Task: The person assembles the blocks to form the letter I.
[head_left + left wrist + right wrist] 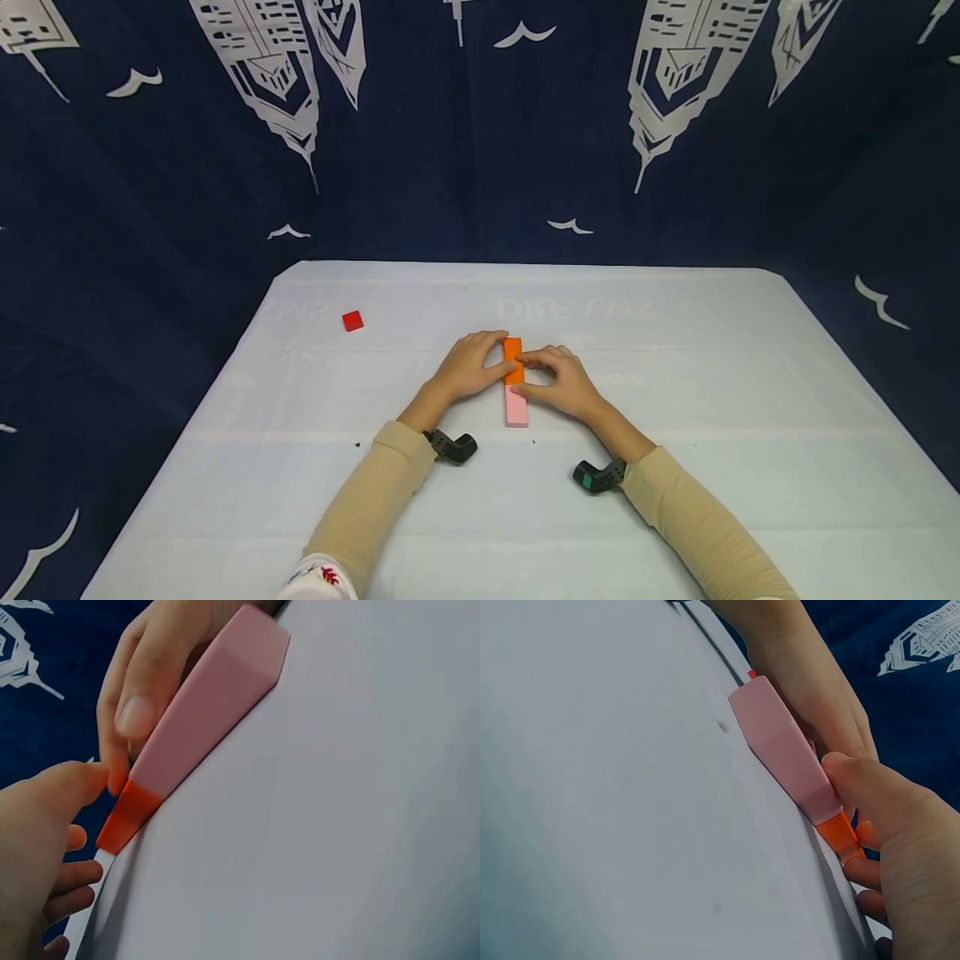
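Left hand [467,365] and right hand [567,382]: each grip part-closed, fingers curled on orange block [512,347], end-on to pink block [516,412].

I can't tell the sort of room. I see a white table [495,517] with printed blue cloth [465,167] behind.

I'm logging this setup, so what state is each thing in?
Orange block, flat, end to end with the pink block.
Pink block, flat, mostly uncovered by the hands.
Red block, lying apart, untouched.
Left hand, thumb and fingers curled about the orange block.
Right hand, curled, fingers at the orange block, thumb at the pink.
Black wrist devices, worn, one per wrist.
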Demonstrator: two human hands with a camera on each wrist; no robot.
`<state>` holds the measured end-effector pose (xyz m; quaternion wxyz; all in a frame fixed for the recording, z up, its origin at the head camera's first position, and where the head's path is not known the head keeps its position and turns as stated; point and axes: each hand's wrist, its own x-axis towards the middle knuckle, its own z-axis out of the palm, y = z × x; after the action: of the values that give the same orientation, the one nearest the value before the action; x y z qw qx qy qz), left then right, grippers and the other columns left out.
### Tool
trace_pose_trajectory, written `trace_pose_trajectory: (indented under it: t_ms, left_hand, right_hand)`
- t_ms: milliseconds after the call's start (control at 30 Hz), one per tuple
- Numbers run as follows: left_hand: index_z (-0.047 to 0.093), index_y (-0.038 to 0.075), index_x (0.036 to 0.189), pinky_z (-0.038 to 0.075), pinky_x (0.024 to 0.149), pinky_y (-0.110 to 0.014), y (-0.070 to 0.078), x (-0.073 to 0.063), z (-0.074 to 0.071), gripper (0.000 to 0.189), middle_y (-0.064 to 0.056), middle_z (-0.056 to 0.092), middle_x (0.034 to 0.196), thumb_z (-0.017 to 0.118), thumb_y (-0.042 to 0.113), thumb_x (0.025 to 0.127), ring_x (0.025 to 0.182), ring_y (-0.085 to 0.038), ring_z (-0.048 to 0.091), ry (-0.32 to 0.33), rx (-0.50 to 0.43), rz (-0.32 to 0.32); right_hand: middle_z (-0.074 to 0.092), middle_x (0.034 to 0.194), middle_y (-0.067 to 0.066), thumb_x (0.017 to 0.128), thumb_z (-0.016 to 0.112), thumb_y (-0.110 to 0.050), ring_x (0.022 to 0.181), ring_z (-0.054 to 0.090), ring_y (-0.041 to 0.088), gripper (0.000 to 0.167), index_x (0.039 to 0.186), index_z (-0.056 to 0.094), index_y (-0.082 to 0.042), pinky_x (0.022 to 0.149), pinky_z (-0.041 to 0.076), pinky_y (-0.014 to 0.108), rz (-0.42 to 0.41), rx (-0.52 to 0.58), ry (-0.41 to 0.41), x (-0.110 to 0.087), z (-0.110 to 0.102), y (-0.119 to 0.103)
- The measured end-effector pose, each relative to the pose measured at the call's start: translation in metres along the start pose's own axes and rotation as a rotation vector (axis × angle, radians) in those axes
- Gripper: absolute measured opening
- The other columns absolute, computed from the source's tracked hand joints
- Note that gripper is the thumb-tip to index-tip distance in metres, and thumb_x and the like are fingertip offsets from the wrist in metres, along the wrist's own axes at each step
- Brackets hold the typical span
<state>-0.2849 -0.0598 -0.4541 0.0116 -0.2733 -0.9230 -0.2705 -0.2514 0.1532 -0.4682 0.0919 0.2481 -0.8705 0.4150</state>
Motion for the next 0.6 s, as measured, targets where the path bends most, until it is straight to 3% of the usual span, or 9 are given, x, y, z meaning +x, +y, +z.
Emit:
trace_pose_trajectory:
  t_ms: [267,600]
  left_hand:
    - [0.046,0.009,0.144,0.027,0.114,-0.044,-0.017,-0.005,-0.02,0.061,-0.01,0.049,0.144,0.058,0.043,0.095,0.134,-0.027,0.042,0.06,-0.051,-0.079]
    - [0.045,0.007,0.145,0.027,0.113,-0.044,-0.038,-0.011,-0.046,0.061,-0.013,0.047,0.145,0.059,0.04,0.096,0.135,-0.031,0.04,0.106,-0.076,-0.135]
  right_hand:
    - [0.066,0.098,0.001,0.073,0.086,-0.027,0.093,0.053,0.02,0.049,0.116,0.071,-0.009,0.087,0.037,0.042,0.012,-0.003,-0.002,0.0,0.001,0.0]
    - [0.067,0.102,0.002,0.073,0.087,-0.027,0.096,0.054,0.02,0.051,0.118,0.071,-0.009,0.089,0.038,0.043,0.026,-0.001,-0.01,0.0,0.0,-0.001]
